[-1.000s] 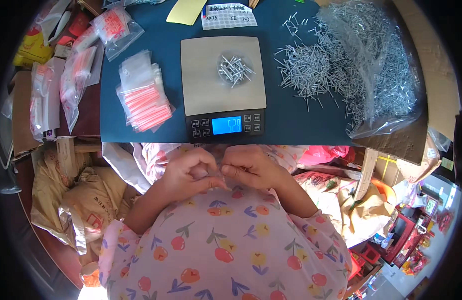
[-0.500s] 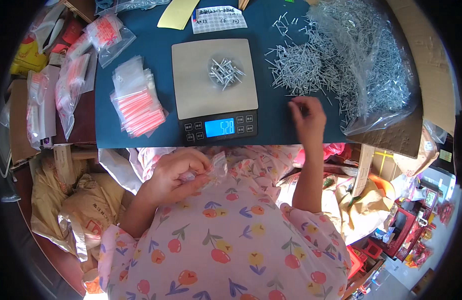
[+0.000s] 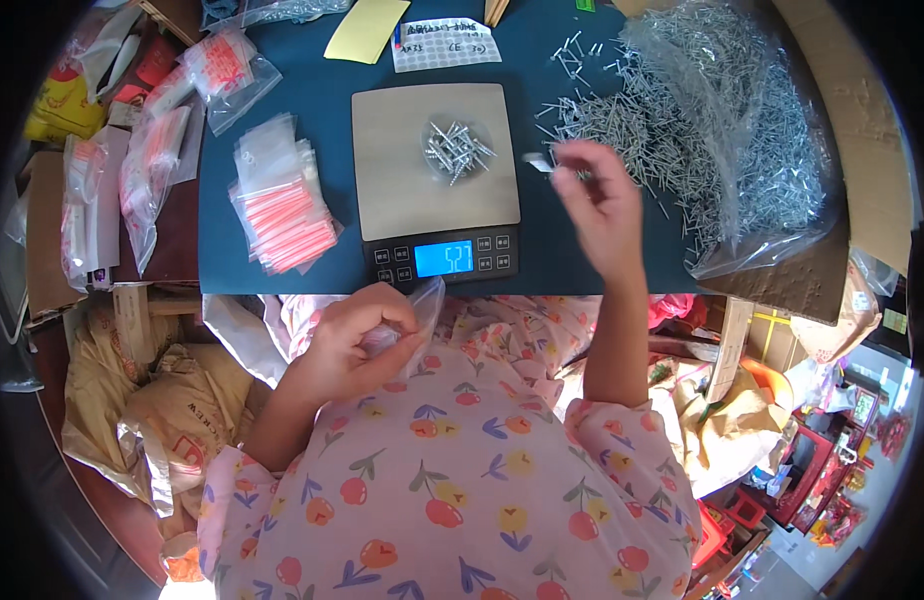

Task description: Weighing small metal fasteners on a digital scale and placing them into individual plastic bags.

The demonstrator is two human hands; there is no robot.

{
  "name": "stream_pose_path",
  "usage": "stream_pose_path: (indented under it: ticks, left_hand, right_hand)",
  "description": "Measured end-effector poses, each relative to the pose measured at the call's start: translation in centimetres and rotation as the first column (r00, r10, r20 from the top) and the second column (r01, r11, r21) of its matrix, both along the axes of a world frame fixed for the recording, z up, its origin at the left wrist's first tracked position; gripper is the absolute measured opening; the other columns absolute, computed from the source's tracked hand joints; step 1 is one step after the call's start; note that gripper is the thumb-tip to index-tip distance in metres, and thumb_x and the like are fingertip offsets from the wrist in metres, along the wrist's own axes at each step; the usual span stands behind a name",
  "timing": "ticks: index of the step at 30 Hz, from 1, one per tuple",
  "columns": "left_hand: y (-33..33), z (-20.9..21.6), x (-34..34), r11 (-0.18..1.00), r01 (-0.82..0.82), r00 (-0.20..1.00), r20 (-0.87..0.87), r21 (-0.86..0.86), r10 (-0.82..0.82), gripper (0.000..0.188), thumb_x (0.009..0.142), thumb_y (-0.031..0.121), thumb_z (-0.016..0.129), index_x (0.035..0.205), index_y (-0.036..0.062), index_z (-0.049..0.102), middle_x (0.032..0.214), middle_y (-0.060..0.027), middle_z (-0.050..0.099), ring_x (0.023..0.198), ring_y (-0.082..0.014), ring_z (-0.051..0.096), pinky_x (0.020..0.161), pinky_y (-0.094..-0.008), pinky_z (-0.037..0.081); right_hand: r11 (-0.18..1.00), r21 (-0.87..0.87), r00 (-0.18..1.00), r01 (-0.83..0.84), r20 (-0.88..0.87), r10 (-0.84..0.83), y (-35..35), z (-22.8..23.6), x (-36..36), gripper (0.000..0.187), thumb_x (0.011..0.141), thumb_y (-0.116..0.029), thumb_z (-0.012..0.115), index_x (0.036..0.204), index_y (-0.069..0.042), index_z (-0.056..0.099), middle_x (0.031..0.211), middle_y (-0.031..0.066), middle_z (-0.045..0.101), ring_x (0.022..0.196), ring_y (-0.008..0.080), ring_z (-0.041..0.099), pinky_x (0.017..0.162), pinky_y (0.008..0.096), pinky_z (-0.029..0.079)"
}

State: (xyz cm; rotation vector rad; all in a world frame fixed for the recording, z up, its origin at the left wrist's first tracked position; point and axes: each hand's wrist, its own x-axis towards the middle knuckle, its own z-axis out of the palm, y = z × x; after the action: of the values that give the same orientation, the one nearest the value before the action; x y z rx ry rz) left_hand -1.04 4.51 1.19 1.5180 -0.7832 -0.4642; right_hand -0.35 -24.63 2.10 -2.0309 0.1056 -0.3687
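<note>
**Ann:** Watching from the head view, and the right hand (image 3: 600, 205) is up over the blue mat (image 3: 312, 110), fingers pinched together on a few loose nails right at the edge of the nail heap (image 3: 632, 125). I can't count what it has.

**Ben:** And the left hand (image 3: 357, 345) is low, near the lap, fingers clamped on a small clear bag (image 3: 414, 320). I can't tell whether its mouth is open, and nothing shows inside it from here.

**Ann:** That's my worry. The bag is soft, held well apart from the scale (image 3: 434, 180), so nails carried across could miss it and drop into the lap.

**Ben:** Agreed. A pinch like that is loose, too. One nail could slip off onto the mat between heap and scale and the count on the plate would be off.

**Ann:** Sharp points as well. They could prick a finger, or poke through thin plastic.

**Ben:** Containers, then. On the scale's plate sits a small cluster of nails (image 3: 455, 150), lying bare on it, display lit blue.

**Ann:** Far right, a big clear sack (image 3: 772, 170) lies open, stuffed with nails and spilling them onto the mat.

**Ben:** Left of the scale, a stack of empty little bags with red strips (image 3: 282, 205). Further left, more bags (image 3: 152, 170), red showing inside; contents too blurred to call.

**Ann:** Yellow note (image 3: 367, 28) and a white slip (image 3: 444, 45) at the top edge.
</note>
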Motion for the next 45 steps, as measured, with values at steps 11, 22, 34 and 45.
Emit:
stream_pose_path:
  ticks: [11,22,34,45]
  left_hand:
    - [-0.3,0.2,1.8,0.973,-0.230,0.954,0.204,0.017,0.222,0.014,0.076,-0.008,0.064,0.087,-0.0014,0.059,0.083,-0.0115,0.058,0.076,-0.0205,0.059,0.067,-0.0286,0.047]
    - [-1.3,-5.1,3.3,0.961,-0.271,0.941,0.225,0.049,0.254,0.011,0.078,-0.004,0.066,0.085,-0.0007,0.058,0.092,-0.0129,0.063,0.085,-0.0247,0.062,0.072,-0.0311,0.049]
    - [0.6,-7.3,2.7,0.987,-0.161,0.923,0.355,0.005,0.149,0.020,0.071,-0.011,0.063,0.086,0.0022,0.063,0.091,-0.0094,0.064,0.082,-0.0226,0.062,0.068,-0.0299,0.050]
    - [1.1,-7.3,2.5,0.988,-0.125,0.880,0.470,0.088,0.069,0.025,0.064,-0.009,0.062,0.085,0.0052,0.065,0.088,-0.0056,0.065,0.080,-0.0231,0.061,0.073,-0.0335,0.046]
  right_hand:
    - [0.807,-0.570,0.984,-0.155,-0.012,0.180,4.3,-3.7,4.3,0.088,0.066,-0.036,0.080,0.137,-0.012,0.035,0.141,0.0151,0.039,0.136,0.0345,0.028,0.107,0.0504,0.015]
    - [0.889,-0.449,0.966,-0.090,0.178,0.188,4.7,-0.7,1.4,0.055,0.072,-0.014,0.076,0.121,-0.008,0.053,0.126,0.0138,0.052,0.120,0.0315,0.047,0.100,0.0401,0.035]
    - [0.950,-0.104,0.955,-0.295,-0.003,0.296,8.0,-3.3,-2.3,0.022,0.083,0.003,0.061,0.104,-0.005,0.062,0.094,0.0094,0.064,0.072,0.0142,0.061,0.058,0.0245,0.048]
    - [0.847,-0.388,0.902,-0.363,0.080,0.423,10.7,-2.8,-0.4,0.016,0.079,-0.011,0.067,0.094,-0.009,0.063,0.084,0.0093,0.064,0.067,0.0245,0.061,0.057,0.0332,0.049]
